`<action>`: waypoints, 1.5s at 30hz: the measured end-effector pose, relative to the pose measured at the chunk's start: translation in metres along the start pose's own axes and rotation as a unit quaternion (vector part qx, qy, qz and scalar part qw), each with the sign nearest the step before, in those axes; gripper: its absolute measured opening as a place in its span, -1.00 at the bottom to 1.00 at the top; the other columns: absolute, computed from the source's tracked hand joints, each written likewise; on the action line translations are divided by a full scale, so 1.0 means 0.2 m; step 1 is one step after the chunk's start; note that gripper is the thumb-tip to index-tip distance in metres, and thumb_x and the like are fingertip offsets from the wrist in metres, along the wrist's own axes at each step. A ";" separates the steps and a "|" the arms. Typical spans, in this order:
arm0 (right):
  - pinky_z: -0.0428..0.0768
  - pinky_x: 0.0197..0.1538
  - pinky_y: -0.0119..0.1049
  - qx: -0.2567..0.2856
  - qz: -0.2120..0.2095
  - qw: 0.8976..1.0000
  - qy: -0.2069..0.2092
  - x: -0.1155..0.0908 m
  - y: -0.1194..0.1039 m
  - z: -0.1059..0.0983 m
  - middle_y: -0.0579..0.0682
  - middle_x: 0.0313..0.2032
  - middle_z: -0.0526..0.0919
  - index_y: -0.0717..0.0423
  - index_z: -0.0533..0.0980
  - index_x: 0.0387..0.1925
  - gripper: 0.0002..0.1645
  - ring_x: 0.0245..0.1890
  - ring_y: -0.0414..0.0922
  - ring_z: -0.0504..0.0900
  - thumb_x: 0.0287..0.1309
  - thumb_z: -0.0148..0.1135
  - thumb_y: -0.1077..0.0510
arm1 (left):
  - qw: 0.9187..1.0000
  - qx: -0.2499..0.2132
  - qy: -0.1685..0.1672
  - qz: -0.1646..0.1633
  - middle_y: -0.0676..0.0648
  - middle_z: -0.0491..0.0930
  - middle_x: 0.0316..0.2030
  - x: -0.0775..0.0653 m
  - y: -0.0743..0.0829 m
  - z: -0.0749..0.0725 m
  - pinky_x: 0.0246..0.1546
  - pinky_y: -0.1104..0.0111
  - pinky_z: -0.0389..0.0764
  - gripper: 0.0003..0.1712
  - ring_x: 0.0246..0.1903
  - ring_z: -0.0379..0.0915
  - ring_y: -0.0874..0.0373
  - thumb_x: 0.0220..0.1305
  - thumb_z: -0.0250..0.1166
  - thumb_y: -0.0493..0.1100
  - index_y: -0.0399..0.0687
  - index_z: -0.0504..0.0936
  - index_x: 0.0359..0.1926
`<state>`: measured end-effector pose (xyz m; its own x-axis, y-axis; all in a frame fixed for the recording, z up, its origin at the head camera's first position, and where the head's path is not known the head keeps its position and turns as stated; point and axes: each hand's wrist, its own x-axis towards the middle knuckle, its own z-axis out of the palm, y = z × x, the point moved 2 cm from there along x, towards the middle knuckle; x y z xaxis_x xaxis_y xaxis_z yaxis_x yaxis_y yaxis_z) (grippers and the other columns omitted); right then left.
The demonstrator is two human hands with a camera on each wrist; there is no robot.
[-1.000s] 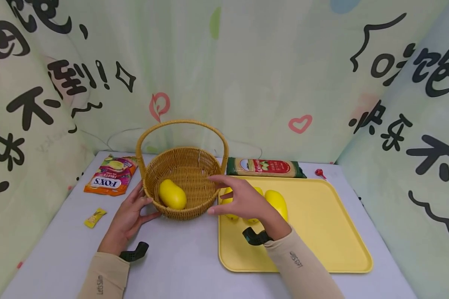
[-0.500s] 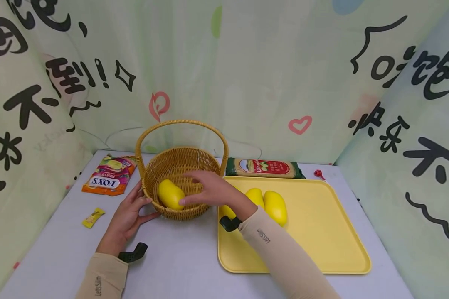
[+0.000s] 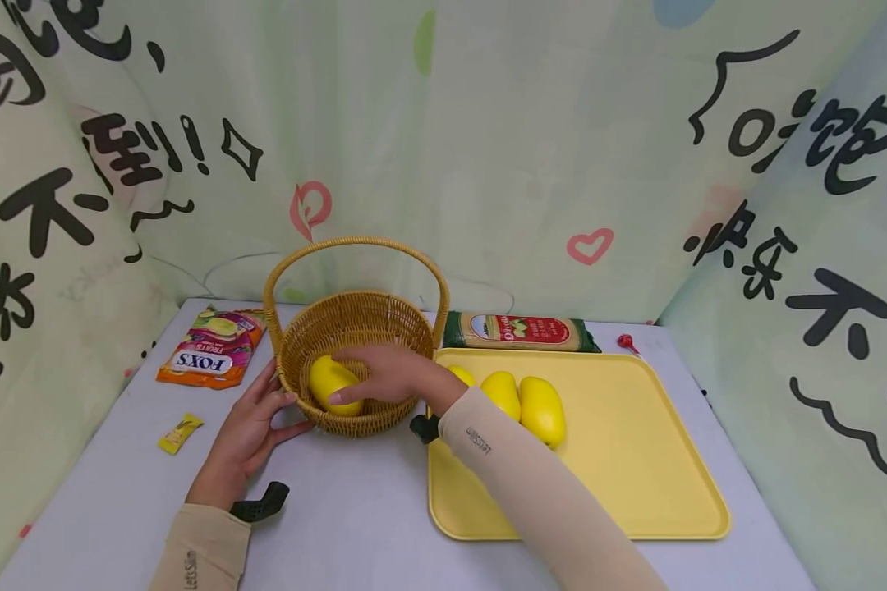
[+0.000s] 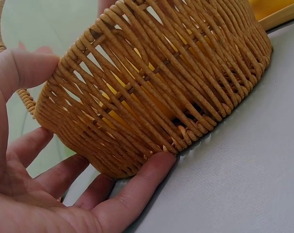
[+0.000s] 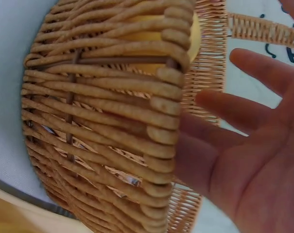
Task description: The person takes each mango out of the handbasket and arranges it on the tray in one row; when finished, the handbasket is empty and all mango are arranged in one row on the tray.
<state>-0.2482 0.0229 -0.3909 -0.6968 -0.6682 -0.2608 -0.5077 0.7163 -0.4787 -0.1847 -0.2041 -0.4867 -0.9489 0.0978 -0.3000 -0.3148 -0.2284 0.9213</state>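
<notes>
A wicker basket [image 3: 384, 320] with a tall arched handle stands on the table, one yellow mango [image 3: 327, 386] inside it. My left hand [image 3: 250, 431] holds the basket's left side. In the left wrist view the thumb [image 4: 37, 68] lies on the rim and the other fingers spread along the wall down to the base. Over the basket's front right rim reaches my right hand [image 3: 380, 373], thumb and fingers parted close to the mango. The right wrist view shows its fingers spread beyond the wicker wall [image 5: 103, 107], which partly hides the mango.
A yellow tray [image 3: 621, 476] at the right bears several mangoes [image 3: 541, 410], partly behind the right arm. Behind it lies a green-ended noodle packet [image 3: 521, 331], with a red lollipop [image 3: 625, 341] beside it. A FOX'S candy bag [image 3: 214, 346] and a small yellow wrapped candy [image 3: 181, 433] lie left.
My right hand has moved left from above the tray's edge into the basket, up to the mango. My left hand stays at the basket's side.
</notes>
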 end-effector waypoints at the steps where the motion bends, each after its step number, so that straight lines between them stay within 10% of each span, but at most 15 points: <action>1: 0.28 0.65 0.00 -0.007 0.005 1.000 -0.008 0.01 0.00 0.00 -0.16 0.58 0.35 -0.22 0.29 0.61 -0.05 0.59 -0.03 0.31 0.32 0.26 -0.44 | 1.000 0.000 0.001 -0.001 0.07 -0.21 0.74 0.00 0.00 0.00 0.34 -0.17 0.53 -0.10 0.65 -0.01 -0.17 0.63 0.06 -0.19 0.67 -0.14 0.67; 18: 0.24 0.67 -0.06 -0.099 0.018 0.992 -0.073 0.15 -0.07 0.05 -0.11 0.64 0.25 -0.31 0.29 0.61 -0.13 0.62 -0.05 0.26 0.35 0.36 -0.21 | 1.000 -0.009 0.000 -0.001 0.08 -0.21 0.74 -0.01 -0.01 -0.01 0.34 -0.19 0.53 -0.10 0.65 -0.02 -0.17 0.62 0.05 -0.19 0.67 -0.14 0.67; 45: 0.50 0.41 -0.14 -0.074 0.048 0.992 -0.085 0.16 -0.09 0.03 -0.13 0.44 0.51 -0.24 0.42 0.53 -0.16 0.26 -0.11 0.47 0.24 0.46 -0.13 | 1.000 -0.002 0.002 0.001 0.06 -0.20 0.74 0.00 0.00 0.00 0.35 -0.21 0.52 -0.10 0.65 -0.03 -0.14 0.61 0.05 -0.20 0.66 -0.13 0.68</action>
<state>-0.2588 -0.0133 -0.3959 -0.6558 -0.6108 -0.4437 -0.5206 0.7915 -0.3201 -0.1856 -0.2041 -0.4870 -0.9494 0.0930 -0.3001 -0.3138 -0.2315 0.9208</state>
